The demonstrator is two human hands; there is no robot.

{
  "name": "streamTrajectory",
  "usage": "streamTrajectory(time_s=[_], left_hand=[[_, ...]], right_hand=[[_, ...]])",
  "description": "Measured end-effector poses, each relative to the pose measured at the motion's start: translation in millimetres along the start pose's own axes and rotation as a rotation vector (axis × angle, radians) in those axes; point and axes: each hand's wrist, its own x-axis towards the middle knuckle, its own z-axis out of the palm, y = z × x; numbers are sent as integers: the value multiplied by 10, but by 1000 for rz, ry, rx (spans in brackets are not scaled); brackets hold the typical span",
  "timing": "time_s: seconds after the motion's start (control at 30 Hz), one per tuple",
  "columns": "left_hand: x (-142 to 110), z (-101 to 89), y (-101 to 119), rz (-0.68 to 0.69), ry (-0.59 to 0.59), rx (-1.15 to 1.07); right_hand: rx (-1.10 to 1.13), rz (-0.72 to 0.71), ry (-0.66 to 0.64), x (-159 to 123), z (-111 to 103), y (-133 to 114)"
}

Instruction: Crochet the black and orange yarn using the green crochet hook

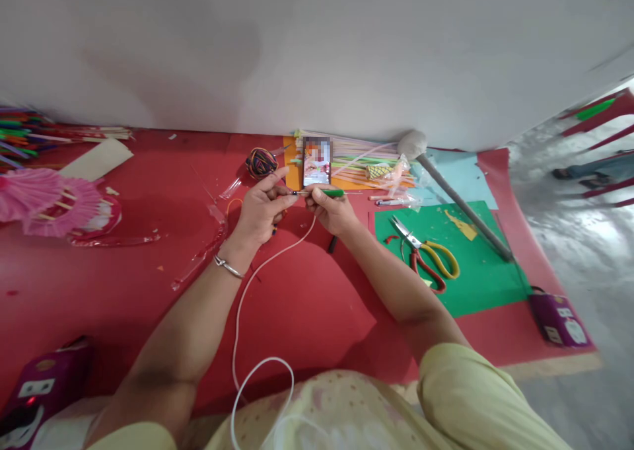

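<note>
I observe the right hand (334, 211) closed around a green-handled tool (333, 193), just before the phone (317, 169). Left hand (260, 213) near it, thumb at the tool's tip; whether it grips anything, I cannot tell.

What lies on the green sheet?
On the green sheet lie a cutting tool with red and yellow handles, a yellow scrap and a red bit; a grey stick crosses it. Whatever these and the right forearm cover is hidden.
</note>
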Motion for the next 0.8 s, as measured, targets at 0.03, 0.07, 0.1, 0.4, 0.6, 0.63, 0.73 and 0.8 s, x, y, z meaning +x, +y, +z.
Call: streamTrajectory(time_s=[0.03,0.07,0.1,0.4,0.6,0.63,0.73,0.8], left_hand=[[2,1,-5,3,4,3],[6,0,-13,10,4,8],[11,-2,-22,20,0,13],[36,-3,-61,91,38,14],[12,-6,-24,50,43,36],[14,-14,-25,49,36,42],[20,-32,-23,45,17,44],[17,-29,-11,38,13,30]], right_hand=[[4,3,4,1,1,-1],[9,5,7,2,2,-3],[13,6,8,3,4,-7],[22,7,6,-10,27,-20],[41,-11,31,-8,26,3],[36,-23,34,-7,24,10],[10,-58,42,-5,12,30],[-2,-76,31,-4,-2,34]])
